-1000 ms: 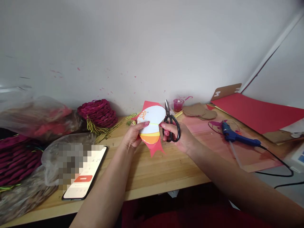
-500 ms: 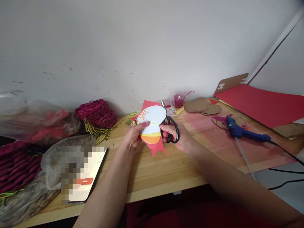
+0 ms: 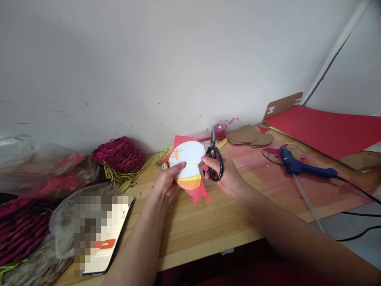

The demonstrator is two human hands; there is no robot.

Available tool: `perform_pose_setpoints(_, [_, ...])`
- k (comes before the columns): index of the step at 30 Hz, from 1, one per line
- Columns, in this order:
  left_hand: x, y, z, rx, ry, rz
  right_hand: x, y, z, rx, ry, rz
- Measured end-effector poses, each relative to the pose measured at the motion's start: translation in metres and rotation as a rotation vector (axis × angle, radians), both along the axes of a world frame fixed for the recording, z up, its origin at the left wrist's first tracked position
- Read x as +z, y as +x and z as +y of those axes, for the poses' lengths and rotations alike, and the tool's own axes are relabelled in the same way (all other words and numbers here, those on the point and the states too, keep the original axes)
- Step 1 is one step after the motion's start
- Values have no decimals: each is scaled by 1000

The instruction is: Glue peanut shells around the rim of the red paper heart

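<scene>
My left hand (image 3: 167, 178) pinches a rounded white card (image 3: 190, 153) with orange lettering and a yellow-orange band, its thumb lying on the card's face. Behind the card lies a sheet of red paper (image 3: 199, 195), which sticks out at the top left and in jagged points at the bottom. My right hand (image 3: 226, 174) is closed round black-handled scissors (image 3: 213, 139); their blades point up and look closed, just right of the card. The right thumb and fingertips are close to the card's right edge; whether they touch it I cannot tell.
A blue glue gun (image 3: 309, 167) with its cord lies at right, near large red sheets (image 3: 324, 125). Cardboard cut-outs (image 3: 244, 136) and a pink-stained cup (image 3: 220, 131) stand by the wall. At left are a magenta cord bundle (image 3: 119, 155), plastic bags (image 3: 41, 159) and a phone (image 3: 119, 238).
The scissors have come away from the card's right edge and now stand more upright, apart from it. The card and red paper have turned slightly. The camera view has shifted a little.
</scene>
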State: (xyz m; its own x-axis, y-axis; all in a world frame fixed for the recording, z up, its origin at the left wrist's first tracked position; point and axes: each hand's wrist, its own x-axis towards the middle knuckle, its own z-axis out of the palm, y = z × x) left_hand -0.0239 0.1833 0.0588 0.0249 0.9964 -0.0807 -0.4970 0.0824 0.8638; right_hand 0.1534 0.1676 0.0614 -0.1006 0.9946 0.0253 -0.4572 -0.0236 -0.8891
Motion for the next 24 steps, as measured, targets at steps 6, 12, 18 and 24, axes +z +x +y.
perform_pose_setpoints(6, [-1,2,-6,-71,-9,78,7,0,-2,-153,28,-51])
perform_pose_setpoints(12, [-2,2,-4,-101,3,65,7,-1,-1,-234,54,-69])
perform_pose_setpoints(18, [8,7,-12,-4,16,136,4,4,6,-248,44,-52])
perform_pose_setpoints(24, [34,1,-14,84,3,38,5,14,12,-159,-25,-47])
